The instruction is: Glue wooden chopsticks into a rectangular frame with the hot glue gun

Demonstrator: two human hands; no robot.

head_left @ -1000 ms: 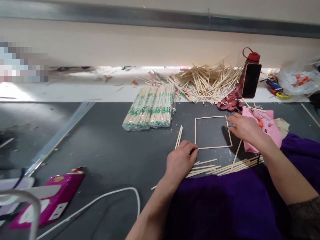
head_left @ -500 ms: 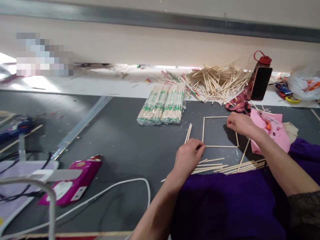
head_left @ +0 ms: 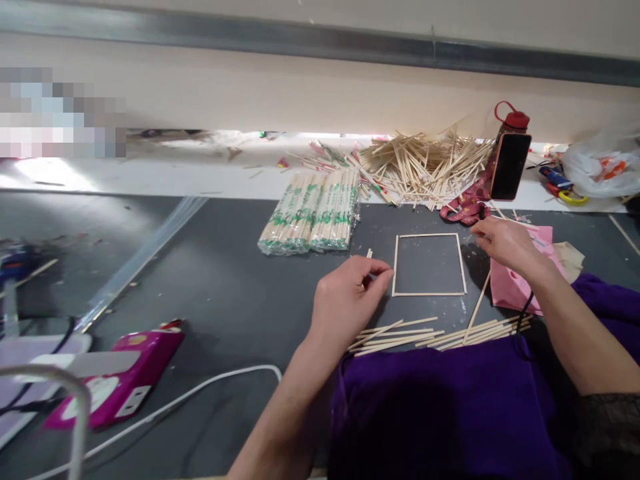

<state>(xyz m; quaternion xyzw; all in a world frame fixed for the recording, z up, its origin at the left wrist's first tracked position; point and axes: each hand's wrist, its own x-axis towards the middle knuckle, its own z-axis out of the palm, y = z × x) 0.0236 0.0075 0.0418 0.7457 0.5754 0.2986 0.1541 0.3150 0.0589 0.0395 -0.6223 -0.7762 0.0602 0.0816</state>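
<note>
A square frame of thin wooden sticks [head_left: 429, 294] lies flat on the dark table [head_left: 240, 293]. My left hand [head_left: 350, 297] is just left of it. Its thumb and fingers are pinched over a pair of loose sticks [head_left: 369, 253], of which only the far tips show. My right hand [head_left: 503, 243] hovers off the frame's upper right corner, over the edge of a pink sheet [head_left: 515, 283]. Its fingers are curled together and I cannot see what they hold. More loose sticks [head_left: 400, 333] lie in a row near me.
Two wrapped stick bundles [head_left: 310, 223] and a big loose stick pile [head_left: 425, 163] lie further back. A phone [head_left: 509, 167] leans on a red-capped bottle [head_left: 513, 120]. At the left are a pink device [head_left: 120, 373] and a white cable [head_left: 200, 393]. Purple cloth [head_left: 450, 413] covers my lap.
My left hand left the frame's lower left corner and moved up and left onto the pair of sticks. My right hand pulled away from the frame's right side towards the pink sheet.
</note>
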